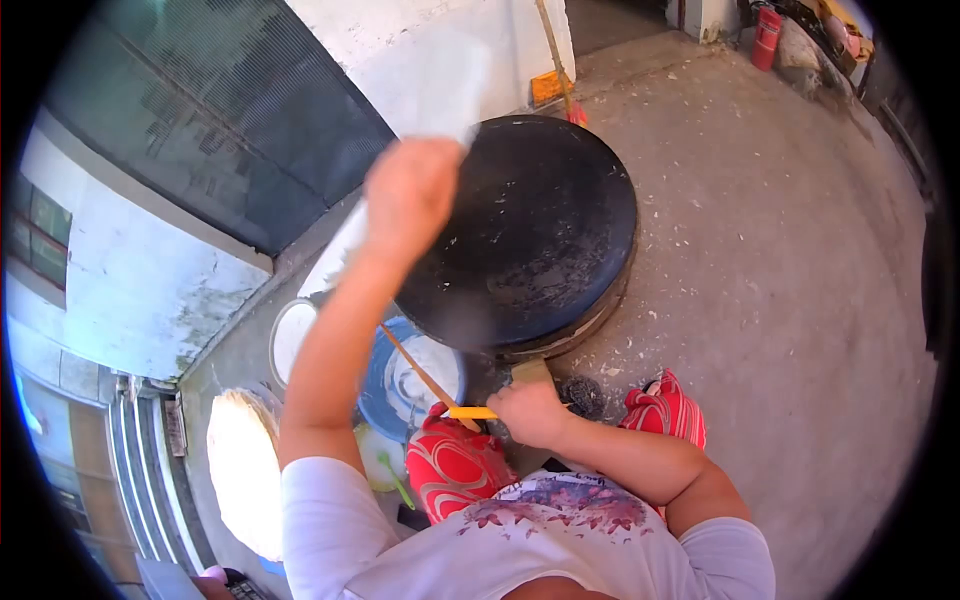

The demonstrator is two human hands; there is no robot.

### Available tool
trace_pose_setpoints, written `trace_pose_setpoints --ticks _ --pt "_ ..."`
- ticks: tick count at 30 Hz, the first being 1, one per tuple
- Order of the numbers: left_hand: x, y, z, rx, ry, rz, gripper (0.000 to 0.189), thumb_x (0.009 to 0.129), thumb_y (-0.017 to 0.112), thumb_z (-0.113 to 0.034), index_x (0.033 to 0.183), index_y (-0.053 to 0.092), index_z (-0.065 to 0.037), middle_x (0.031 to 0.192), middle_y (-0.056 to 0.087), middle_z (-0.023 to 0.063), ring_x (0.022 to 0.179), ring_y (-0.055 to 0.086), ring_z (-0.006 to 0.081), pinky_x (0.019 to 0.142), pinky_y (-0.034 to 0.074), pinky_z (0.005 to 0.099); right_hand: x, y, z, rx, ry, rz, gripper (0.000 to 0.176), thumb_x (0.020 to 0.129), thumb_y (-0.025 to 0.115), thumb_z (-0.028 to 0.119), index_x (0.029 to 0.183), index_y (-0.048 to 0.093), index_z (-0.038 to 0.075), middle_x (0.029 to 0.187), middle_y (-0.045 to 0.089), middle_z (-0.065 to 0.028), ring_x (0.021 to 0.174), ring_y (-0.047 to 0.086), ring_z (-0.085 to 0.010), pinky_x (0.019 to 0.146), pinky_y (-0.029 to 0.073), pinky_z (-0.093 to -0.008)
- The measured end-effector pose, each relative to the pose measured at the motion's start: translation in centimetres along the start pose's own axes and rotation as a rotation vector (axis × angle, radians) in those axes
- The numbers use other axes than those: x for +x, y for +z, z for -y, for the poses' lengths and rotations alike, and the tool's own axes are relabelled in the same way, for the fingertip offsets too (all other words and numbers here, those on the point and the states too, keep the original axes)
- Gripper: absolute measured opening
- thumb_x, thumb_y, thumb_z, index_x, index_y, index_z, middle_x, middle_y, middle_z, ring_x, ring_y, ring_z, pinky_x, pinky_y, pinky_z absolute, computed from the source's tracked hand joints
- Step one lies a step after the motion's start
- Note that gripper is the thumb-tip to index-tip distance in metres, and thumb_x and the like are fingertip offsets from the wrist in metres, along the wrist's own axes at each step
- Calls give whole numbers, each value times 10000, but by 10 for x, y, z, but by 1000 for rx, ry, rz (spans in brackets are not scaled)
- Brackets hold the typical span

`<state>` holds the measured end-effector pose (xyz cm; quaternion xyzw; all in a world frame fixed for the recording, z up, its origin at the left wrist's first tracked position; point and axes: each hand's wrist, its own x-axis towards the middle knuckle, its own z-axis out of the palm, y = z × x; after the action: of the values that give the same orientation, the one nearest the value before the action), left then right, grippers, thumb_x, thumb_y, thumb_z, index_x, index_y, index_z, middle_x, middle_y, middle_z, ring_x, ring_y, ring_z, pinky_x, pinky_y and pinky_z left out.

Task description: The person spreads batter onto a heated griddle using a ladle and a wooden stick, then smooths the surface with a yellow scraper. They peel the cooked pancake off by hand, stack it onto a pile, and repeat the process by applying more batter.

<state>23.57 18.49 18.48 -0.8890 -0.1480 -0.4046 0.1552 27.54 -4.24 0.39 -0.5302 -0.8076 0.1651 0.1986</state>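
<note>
My left hand [412,195] is raised over the left edge of a round black griddle [530,230]. Its fingers are closed on a pale flat object [452,85], smeared by motion. Below the griddle's near edge, my right hand [532,412] is closed round a yellow handle [472,412] that sticks out to the left. A tan flat piece [532,372] shows just above that hand; whether it belongs to the handle I cannot tell. Beside them, a blue basin [378,385] holds white batter or paste [425,375], with a wooden stick [415,365] across its rim.
A pale round stack [243,470] lies at the lower left, near a white round lid or bucket [292,342]. A green-handled utensil [397,482] rests beside my red-patterned knee [455,465]. A broom [553,50] and red cylinder [766,40] stand farther back.
</note>
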Motion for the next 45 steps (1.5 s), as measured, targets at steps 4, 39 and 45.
trace_pose_setpoints --ticks 4,39,45 --pt "-80 18 -58 -150 84 279 287 672 553 -17 956 578 -51 916 585 112 843 560 279 726 451 387 -4 3 2 -10 -46 34 106 698 556 135 791 587 96 739 587 -64 735 583 -230 603 471 -353" --pt "-213 -77 -127 -259 -453 513 234 591 585 -50 822 560 -33 863 563 84 904 540 259 821 410 400 169 -64 -207 276 811 -473 537 681 721 294 1104 521 30 1031 607 -127 934 595 -236 799 462 -320" --pt "-211 -79 -122 -264 -494 521 248 585 588 -47 831 567 -32 887 569 86 924 541 252 826 410 396 196 -61 -206 78 986 -294 510 730 680 351 1099 498 50 1052 599 -120 962 586 -245 798 463 -332"
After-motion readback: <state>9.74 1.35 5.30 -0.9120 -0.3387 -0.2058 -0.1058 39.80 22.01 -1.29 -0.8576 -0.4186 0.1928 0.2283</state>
